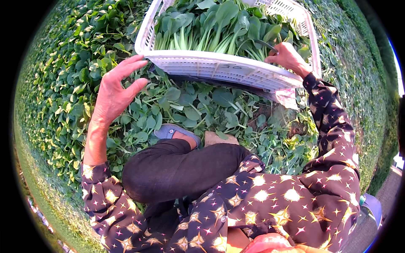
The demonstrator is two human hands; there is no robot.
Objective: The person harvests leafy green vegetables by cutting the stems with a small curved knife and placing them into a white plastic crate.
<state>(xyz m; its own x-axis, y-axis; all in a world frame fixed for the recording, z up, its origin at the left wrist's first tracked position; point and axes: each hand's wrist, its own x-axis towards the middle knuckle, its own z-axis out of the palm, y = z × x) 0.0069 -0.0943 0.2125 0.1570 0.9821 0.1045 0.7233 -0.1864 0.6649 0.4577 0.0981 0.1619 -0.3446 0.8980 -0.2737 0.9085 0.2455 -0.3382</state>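
Observation:
A white plastic crate (196, 57) with slatted walls stands before me, filled with leafy greens (218, 28) that look like bok choy, their pale stems towards me. My left hand (118, 85) is by the crate's near left corner, fingers spread and holding nothing. Whether its fingertips touch the rim is hard to tell. Over the crate's right end, my right hand (286, 57) grips what looks like a small sickle (265, 44). Its thin curved blade lies over the stems, and its handle is mostly hidden in my fist.
A dense bed of growing greens (72, 85) spreads at the left. Loose leaves and stalks (190, 101) cover the ground between the crate and my bent leg (183, 170). My shoe (174, 131) rests near a tan block (220, 138). A pinkish scrap (287, 97) hangs below the crate.

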